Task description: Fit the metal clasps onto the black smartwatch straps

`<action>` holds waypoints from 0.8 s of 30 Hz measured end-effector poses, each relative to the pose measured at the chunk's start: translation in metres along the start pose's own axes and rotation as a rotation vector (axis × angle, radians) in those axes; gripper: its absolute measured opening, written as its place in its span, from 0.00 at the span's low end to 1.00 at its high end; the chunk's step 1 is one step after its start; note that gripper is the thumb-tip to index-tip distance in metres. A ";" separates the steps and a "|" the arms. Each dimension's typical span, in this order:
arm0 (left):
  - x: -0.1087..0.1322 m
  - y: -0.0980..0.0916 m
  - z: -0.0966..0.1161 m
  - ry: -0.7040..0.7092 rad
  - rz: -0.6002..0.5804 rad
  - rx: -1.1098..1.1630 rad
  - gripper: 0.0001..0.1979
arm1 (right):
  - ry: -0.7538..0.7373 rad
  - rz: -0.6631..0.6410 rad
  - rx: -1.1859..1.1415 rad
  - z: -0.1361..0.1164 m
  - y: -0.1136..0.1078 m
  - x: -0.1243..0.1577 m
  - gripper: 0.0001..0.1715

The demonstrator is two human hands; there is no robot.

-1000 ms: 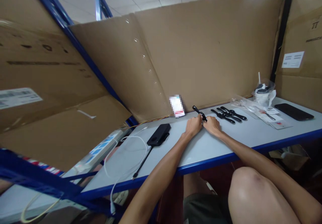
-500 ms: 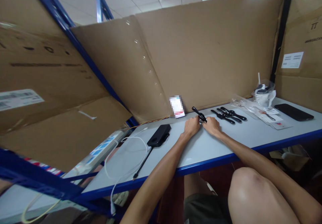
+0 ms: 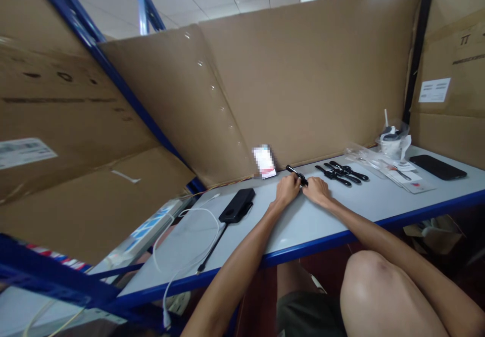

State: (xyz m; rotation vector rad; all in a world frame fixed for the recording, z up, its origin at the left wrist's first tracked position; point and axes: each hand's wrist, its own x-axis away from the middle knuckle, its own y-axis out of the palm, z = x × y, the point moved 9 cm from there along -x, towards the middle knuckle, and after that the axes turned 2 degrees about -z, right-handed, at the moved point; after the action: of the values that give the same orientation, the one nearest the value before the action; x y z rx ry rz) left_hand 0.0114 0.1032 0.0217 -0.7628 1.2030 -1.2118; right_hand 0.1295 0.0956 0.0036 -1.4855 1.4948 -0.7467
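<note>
Both hands are together above the table near its back. My left hand [image 3: 288,188] is closed around the near side of a black two-handled spokeshave [image 3: 302,177], whose one handle points up and to the left. My right hand [image 3: 317,190] is closed at its other end, fingers at the middle body; the fingertips are partly hidden. To the right of my right hand, three similar black spokeshaves [image 3: 343,173] lie side by side on the grey tabletop [image 3: 291,228].
A black power bank [image 3: 237,205] with cables lies left. A phone-like card [image 3: 264,161], blurred out, leans on the cardboard wall [image 3: 303,84]. At right are clear plastic packaging [image 3: 367,157], a wrapped cup [image 3: 392,145] and a black phone [image 3: 437,167]. The table has a blue edge.
The spokeshave has turned slightly and sits lower between my hands, its upper handle less exposed. My hands stay in nearly the same place; the whole view has shifted a little.
</note>
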 end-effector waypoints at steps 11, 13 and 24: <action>-0.005 -0.005 0.001 0.043 0.029 0.083 0.12 | 0.138 0.009 -0.073 0.022 -0.006 -0.008 0.16; -0.007 -0.005 -0.003 0.033 0.045 0.159 0.11 | 0.149 0.006 -0.082 0.025 -0.009 -0.009 0.16; -0.008 -0.007 -0.008 0.022 0.091 0.137 0.08 | 0.166 0.136 -0.206 0.047 -0.030 -0.016 0.16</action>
State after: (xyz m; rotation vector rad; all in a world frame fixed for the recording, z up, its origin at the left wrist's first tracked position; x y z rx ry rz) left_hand 0.0026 0.1107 0.0284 -0.5887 1.1480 -1.2162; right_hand 0.1835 0.1157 0.0119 -1.4825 1.8250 -0.6629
